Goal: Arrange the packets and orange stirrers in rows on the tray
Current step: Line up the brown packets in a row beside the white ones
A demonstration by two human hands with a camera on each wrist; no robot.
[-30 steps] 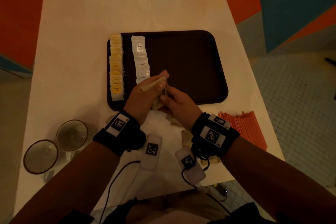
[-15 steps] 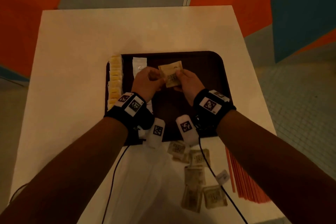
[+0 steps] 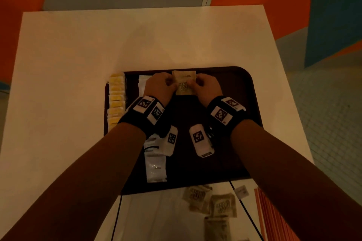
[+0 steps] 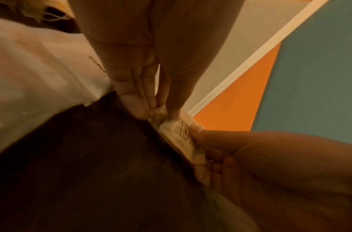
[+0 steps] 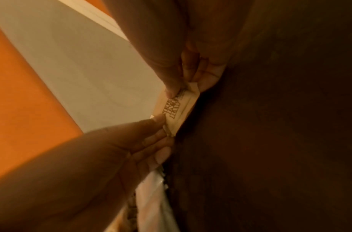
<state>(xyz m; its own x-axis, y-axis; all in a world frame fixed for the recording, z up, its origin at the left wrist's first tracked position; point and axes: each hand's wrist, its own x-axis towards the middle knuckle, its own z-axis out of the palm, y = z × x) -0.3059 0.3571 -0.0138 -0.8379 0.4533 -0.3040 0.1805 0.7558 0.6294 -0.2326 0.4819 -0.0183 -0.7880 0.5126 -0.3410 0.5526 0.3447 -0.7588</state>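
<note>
Both hands hold brown printed packets (image 3: 183,86) low over the far end of the dark tray (image 3: 235,123); one packet overlaps another. My left hand (image 3: 172,82) pinches their left edge and my right hand (image 3: 193,84) pinches the right edge. In the left wrist view, the left hand (image 4: 161,113) pinches the brown packets (image 4: 181,133) between thumb and fingers. In the right wrist view, the right hand (image 5: 187,88) pinches the brown packets (image 5: 176,112) the same way. A row of yellow packets (image 3: 117,100) lines the tray's left edge, with a row of white packets (image 3: 156,164) beside it.
Several loose brown packets (image 3: 212,201) lie on the white table (image 3: 68,84) just in front of the tray. Orange stirrers (image 3: 274,219) lie in a bundle at the near right. Cables run from my wrists across the tray's near edge.
Both hands have carried the brown packets from the tray's near side to its far end and lowered them beside the white row.
</note>
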